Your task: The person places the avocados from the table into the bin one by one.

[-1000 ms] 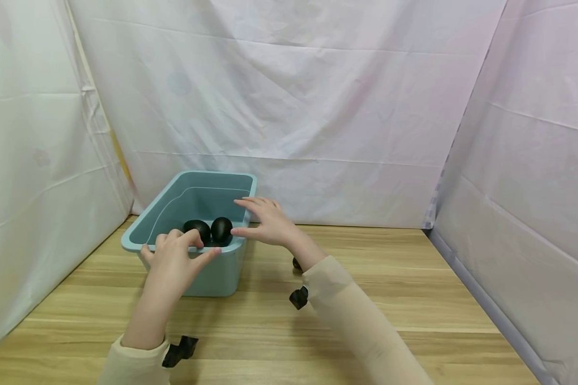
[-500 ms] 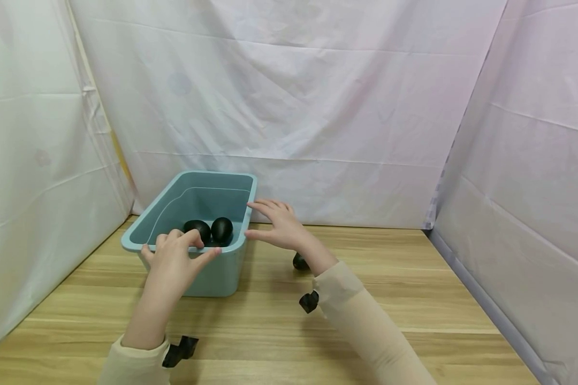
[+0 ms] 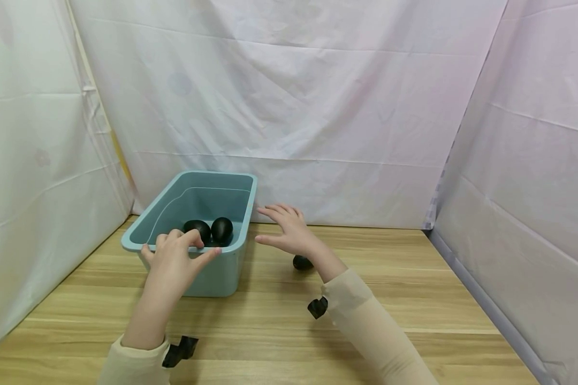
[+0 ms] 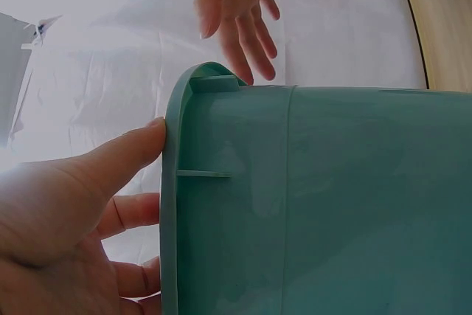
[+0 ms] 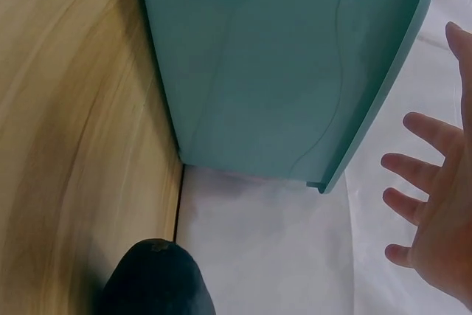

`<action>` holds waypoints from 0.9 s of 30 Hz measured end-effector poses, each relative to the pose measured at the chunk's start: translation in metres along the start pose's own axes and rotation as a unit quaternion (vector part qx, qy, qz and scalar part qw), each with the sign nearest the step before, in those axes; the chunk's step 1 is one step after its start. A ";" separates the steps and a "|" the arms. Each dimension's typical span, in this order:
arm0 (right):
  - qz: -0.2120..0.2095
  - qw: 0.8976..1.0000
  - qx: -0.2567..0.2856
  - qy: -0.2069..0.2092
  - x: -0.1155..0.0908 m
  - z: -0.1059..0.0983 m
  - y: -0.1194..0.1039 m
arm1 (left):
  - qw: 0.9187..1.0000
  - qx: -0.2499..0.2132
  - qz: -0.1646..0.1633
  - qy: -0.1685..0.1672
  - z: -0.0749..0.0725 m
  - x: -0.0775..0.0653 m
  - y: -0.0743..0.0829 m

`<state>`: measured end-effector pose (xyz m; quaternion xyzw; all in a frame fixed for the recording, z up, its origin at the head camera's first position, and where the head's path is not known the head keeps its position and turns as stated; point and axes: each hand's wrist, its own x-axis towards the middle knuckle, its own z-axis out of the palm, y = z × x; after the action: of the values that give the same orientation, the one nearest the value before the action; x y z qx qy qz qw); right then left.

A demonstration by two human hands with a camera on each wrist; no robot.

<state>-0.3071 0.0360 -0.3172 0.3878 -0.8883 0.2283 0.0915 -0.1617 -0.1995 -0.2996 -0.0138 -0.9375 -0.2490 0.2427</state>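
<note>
A blue-green plastic bin (image 3: 212,272) stands on the table at left of centre in the head view. My left hand (image 3: 170,262) holds its near rim, fingers bent over the edge and thumb on the outer side; the left wrist view shows the thumb (image 4: 133,156) against the rim. Two dark, egg-shaped avocados, one partly behind my left hand (image 3: 198,230) and one fully visible (image 3: 221,230), lie inside. Right of the bin, apart from it, my right hand (image 3: 291,232) hovers with spread fingers, holding nothing. Below its wrist, another avocado (image 3: 301,262) lies on the table, partly covered.
The wood-grain table (image 3: 250,342) extends to the right and front of the bin. White cloth (image 3: 347,117) hangs behind and along both sides. Small black pieces, one near the left cuff (image 3: 180,351) and one near the right cuff (image 3: 318,307), are at the sleeves.
My right hand has drawn back from over the bin's right rim, moving right and slightly toward me. More of the avocado on the table shows. The left hand and bin have stayed put.
</note>
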 end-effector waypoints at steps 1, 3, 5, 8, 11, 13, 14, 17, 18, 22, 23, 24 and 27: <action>0.001 1.000 0.001 0.000 -0.001 0.000 0.001 | 1.000 -0.001 0.000 0.000 0.000 0.000 0.000; 0.002 1.000 0.003 -0.002 -0.003 0.001 0.004 | 1.000 -0.002 0.000 0.000 0.000 0.000 0.000; 0.000 1.000 0.008 -0.001 -0.004 0.002 0.006 | 1.000 -0.002 0.000 0.001 0.000 0.000 0.000; 0.000 1.000 0.012 0.001 -0.006 0.004 0.009 | 1.000 -0.002 0.000 0.001 0.000 0.000 0.000; 0.003 1.000 0.012 0.002 -0.008 0.004 0.011 | 1.000 -0.001 0.000 0.002 0.000 0.000 0.000; 0.007 1.000 0.012 0.001 -0.009 0.004 0.011 | 1.000 -0.001 -0.001 0.002 0.000 0.000 0.000; 0.009 1.000 0.012 0.000 -0.010 0.004 0.012 | 1.000 -0.001 0.000 0.002 0.000 0.000 0.000; 0.012 1.000 0.013 0.002 -0.012 0.003 0.013 | 1.000 -0.002 0.000 0.003 0.000 0.000 0.001; 0.012 1.000 0.014 0.002 -0.013 0.002 0.014 | 1.000 -0.003 0.001 0.004 0.000 0.000 0.001; 0.013 1.000 0.014 0.003 -0.015 0.001 0.018 | 1.000 -0.003 0.000 0.003 -0.001 -0.001 0.002; 0.015 1.000 0.014 0.003 -0.015 0.001 0.019 | 1.000 -0.003 0.000 0.002 -0.001 -0.001 0.002; 0.017 1.000 0.012 0.003 -0.016 0.001 0.020 | 1.000 -0.003 -0.001 0.001 -0.001 -0.001 0.002; 0.023 1.000 0.015 0.005 -0.019 0.001 0.023 | 1.000 -0.003 -0.001 0.000 -0.001 -0.001 0.002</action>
<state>-0.3111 0.0613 -0.3322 0.3677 -0.8929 0.2457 0.0850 -0.1599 -0.1979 -0.2985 -0.0131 -0.9368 -0.2519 0.2424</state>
